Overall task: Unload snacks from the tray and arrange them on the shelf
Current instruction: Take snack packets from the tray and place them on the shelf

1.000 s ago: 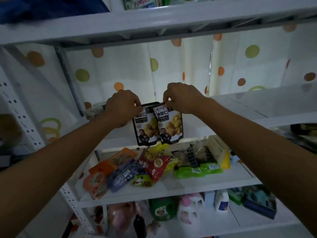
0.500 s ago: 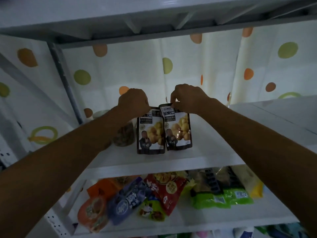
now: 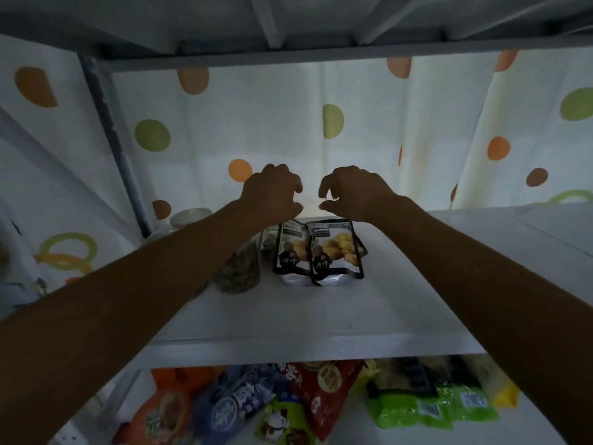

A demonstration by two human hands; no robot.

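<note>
Stretching both bare arms in from 8 o'clock and 4 o'clock toward the middle. Holding the left hand (image 3: 272,194) and the right hand (image 3: 353,192) level and side by side just above centre, knuckles up, with a small gap between. Curling the fingers loosely downward, thumbs apart from fingertips, gripping nothing.

Single wide-angle view from a camera worn on the head, facing forward into the shelf (image 3: 288,316), whose board lies just below lens height. The camera is near: the left forearm (image 3: 128,300) and right forearm (image 3: 481,284) enter from the bottom corners. The upper shelf (image 3: 288,20) shows its underside along the top edge, the lower shelf (image 3: 542,428) along the bottom.
</note>
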